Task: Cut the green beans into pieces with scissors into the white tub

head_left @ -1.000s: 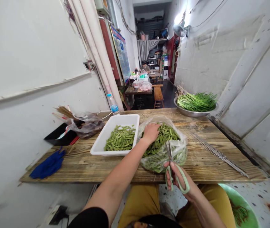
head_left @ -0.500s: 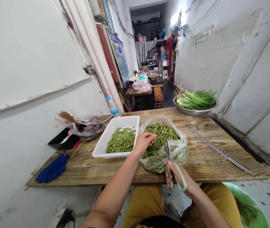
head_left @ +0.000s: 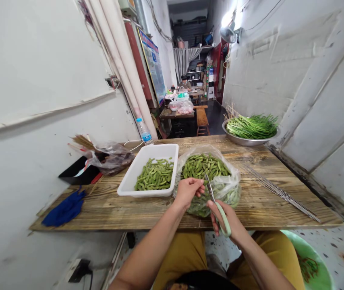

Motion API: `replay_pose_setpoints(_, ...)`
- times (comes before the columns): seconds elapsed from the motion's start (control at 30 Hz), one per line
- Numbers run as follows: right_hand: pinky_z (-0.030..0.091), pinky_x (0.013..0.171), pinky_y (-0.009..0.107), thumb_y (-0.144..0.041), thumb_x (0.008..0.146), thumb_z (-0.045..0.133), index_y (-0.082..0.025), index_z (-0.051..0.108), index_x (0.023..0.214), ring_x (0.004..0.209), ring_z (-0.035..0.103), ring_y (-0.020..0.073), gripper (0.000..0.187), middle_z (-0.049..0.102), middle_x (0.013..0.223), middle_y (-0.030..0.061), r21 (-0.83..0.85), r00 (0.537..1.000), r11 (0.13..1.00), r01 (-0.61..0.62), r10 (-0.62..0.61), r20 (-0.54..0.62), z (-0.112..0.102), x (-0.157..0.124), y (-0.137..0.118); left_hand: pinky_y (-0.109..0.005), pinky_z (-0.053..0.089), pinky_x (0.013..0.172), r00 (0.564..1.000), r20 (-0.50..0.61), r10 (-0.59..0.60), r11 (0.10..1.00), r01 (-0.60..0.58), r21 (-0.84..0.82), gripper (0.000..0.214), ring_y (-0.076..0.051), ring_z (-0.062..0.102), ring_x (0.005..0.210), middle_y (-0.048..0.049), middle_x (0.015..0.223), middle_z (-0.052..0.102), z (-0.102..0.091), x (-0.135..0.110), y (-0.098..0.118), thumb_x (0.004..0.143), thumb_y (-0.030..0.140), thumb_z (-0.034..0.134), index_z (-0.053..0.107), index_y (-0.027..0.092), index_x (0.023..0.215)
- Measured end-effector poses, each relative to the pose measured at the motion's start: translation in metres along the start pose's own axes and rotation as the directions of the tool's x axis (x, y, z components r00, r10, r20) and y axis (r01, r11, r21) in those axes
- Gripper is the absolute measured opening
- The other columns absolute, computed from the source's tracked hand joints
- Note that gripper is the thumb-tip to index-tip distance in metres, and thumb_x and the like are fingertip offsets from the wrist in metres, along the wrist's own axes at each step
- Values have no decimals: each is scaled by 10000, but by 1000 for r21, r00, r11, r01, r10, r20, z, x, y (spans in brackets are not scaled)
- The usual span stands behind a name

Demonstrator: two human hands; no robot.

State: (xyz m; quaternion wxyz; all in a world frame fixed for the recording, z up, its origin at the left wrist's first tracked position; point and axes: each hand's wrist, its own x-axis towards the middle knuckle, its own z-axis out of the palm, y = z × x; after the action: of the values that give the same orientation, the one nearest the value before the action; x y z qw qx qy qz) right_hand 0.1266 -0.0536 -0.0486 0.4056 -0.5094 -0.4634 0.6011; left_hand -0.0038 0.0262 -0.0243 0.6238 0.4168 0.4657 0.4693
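My left hand (head_left: 191, 191) is pinched closed over the near left part of a clear plastic bag (head_left: 224, 182) full of green soybean pods (head_left: 204, 166). What its fingertips hold is too small to make out. My right hand (head_left: 224, 217) grips scissors (head_left: 218, 207) with pale green handles. Their blades look nearly closed, and the tips point up and away, just right of my left fingertips. To the left of the bag stands a white plastic tub (head_left: 148, 194) with more pods (head_left: 155, 175) lying in it.
On the wooden table (head_left: 105, 215) lie a blue cloth (head_left: 64, 210), a black tray (head_left: 79, 173), a water bottle (head_left: 144, 132) and metal skewers (head_left: 282, 193). A metal bowl (head_left: 250, 141) of long green stalks stands back right. Below right is a green basin (head_left: 317, 257). A person sits far back.
The scissor blades have gone from spread to nearly closed. My left hand has moved down and slightly right, and the scissors have shifted a little left, so fingertips and blades are closer.
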Motion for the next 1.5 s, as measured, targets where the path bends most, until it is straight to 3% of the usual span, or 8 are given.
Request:
replay_pose_setpoints(0.2,400,346,218,-611,773,535,-209,481,942,386,431,94,439,442,531,-88,16,999,1000,17,-18,34,-2,-2,4,-176,410,461,992,-106,66,994,-74,-80,299,-101,605,542,-35,659,666,-3,6,-1,603,312,754,520,137,667)
replay_pose_setpoints(0.4,423,485,245,-626,837,416,-192,473,989,493,486,109,463,475,612,-55,-64,995,996,68,-64,73,-6,-14,-5,-168,289,397,978,-25,206,967,-200,160,266,-40,414,379,53,461,535,-12,9,-3,664,376,702,625,125,704)
replay_pose_setpoints(0.7,387,381,229,-596,807,494,-195,510,928,404,419,96,419,435,541,-70,-63,998,997,51,-49,24,-11,-8,1,-259,526,603,997,35,65,996,-67,53,232,-131,638,554,-21,598,672,-5,-3,0,587,252,765,663,115,745)
replay_pose_setpoints(0.97,424,383,220,-596,814,483,-196,525,971,432,453,96,432,469,580,-53,21,1000,999,27,-27,14,-9,-11,-1,-241,531,587,984,-145,106,990,-118,-74,249,-120,632,530,-12,560,660,0,-10,4,598,294,769,611,123,684)
replay_pose_setpoints(1.33,371,285,201,-604,769,548,-200,500,830,315,394,73,412,438,493,-85,62,1000,998,-23,23,0,-3,-6,4,-258,516,581,989,-123,81,996,-84,-20,221,-130,621,516,-32,577,666,5,-17,-8,651,313,714,597,130,693)
replay_pose_setpoints(1.43,380,298,200,-598,768,561,-201,509,884,339,409,76,417,459,517,-79,102,999,994,-44,44,4,-6,-5,8,-302,521,632,937,-249,244,967,-216,133,197,-152,630,570,-33,619,663,-21,-10,-1,707,327,656,610,139,742)
replay_pose_setpoints(1.47,402,328,204,-593,776,558,-203,507,916,371,433,82,417,477,545,-72,128,999,991,-41,39,19,-8,-5,9,-325,520,667,880,-314,357,926,-288,244,188,-164,635,611,-37,648,666,-34,-7,5,728,328,633,617,144,763)
replay_pose_setpoints(1.5,427,367,212,-593,785,551,-207,502,945,412,463,89,421,496,577,-63,161,999,986,-39,33,40,-9,-6,10,-349,511,726,782,-381,493,849,-336,409,172,-179,640,684,-48,710,675,-46,-4,11,747,317,615,630,152,792)
